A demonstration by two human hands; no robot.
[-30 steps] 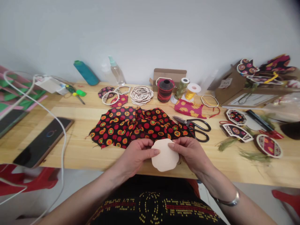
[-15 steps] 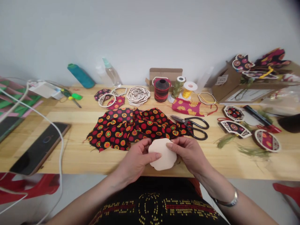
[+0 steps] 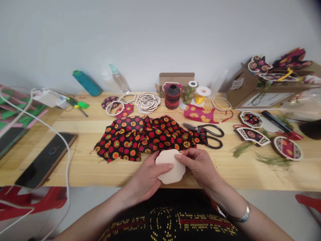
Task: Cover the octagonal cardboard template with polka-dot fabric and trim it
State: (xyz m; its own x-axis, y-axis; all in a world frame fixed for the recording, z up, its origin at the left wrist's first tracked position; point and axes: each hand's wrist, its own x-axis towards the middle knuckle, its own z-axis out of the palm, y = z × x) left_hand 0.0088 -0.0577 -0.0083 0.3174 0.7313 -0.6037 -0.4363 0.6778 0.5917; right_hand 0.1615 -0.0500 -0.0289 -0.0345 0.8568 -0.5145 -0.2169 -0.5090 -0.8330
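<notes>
A pale, flat plate with a scalloped edge (image 3: 170, 174) is held between both hands at the table's front edge. My left hand (image 3: 147, 174) grips its left side, thumb lying across the face and fingers hidden behind. On the opposite side, my right hand (image 3: 198, 164) pinches the upper right rim with thumb on top. Just beyond the hands lies a crumpled black cloth with red dots and flowers (image 3: 130, 137). Black-handled scissors (image 3: 208, 132) rest at the cloth's right end, blades pointing left.
Thread spools (image 3: 172, 97) stand at the back beside a pile of cut wooden shapes (image 3: 147, 103). Decorated pendants (image 3: 287, 148) lie at right, below a cardboard box (image 3: 265, 93). A phone (image 3: 46, 159) and white cable (image 3: 67, 167) occupy the left.
Both hands have shifted slightly left and down with the pale plate, and its tilt has altered a little. My left fingers have slid further behind it. The grip stays on both sides.
</notes>
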